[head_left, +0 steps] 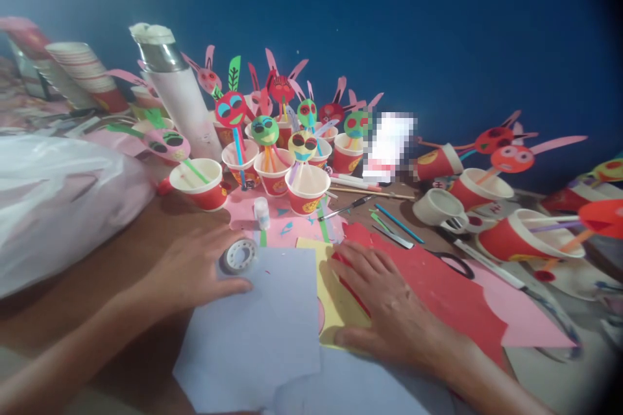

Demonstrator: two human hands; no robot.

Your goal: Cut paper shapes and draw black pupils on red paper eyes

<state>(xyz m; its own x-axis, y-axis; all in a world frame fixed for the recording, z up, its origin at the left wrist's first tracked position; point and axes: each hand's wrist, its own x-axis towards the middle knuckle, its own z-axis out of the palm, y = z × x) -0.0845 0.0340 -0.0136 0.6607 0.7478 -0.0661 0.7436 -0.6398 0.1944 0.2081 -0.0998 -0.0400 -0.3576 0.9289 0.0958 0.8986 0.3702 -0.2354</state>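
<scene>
My left hand lies at the left edge of a grey-blue paper sheet, its thumb stretched over the sheet and apart from the fingers. Between thumb and fingers sits a round white disc-like roll with small holes around its face; the hand is beside it, and no firm grip shows. My right hand rests palm down with fingers extended, over yellow paper and the edge of red paper. Part of a pink round shape shows on the yellow paper. Whatever lies under the right palm is hidden.
Several red-and-white paper cups with paper-faced sticks stand behind. A flask and a plastic bag are left. A small bottle, pen, white mug, scissors and pink paper lie around.
</scene>
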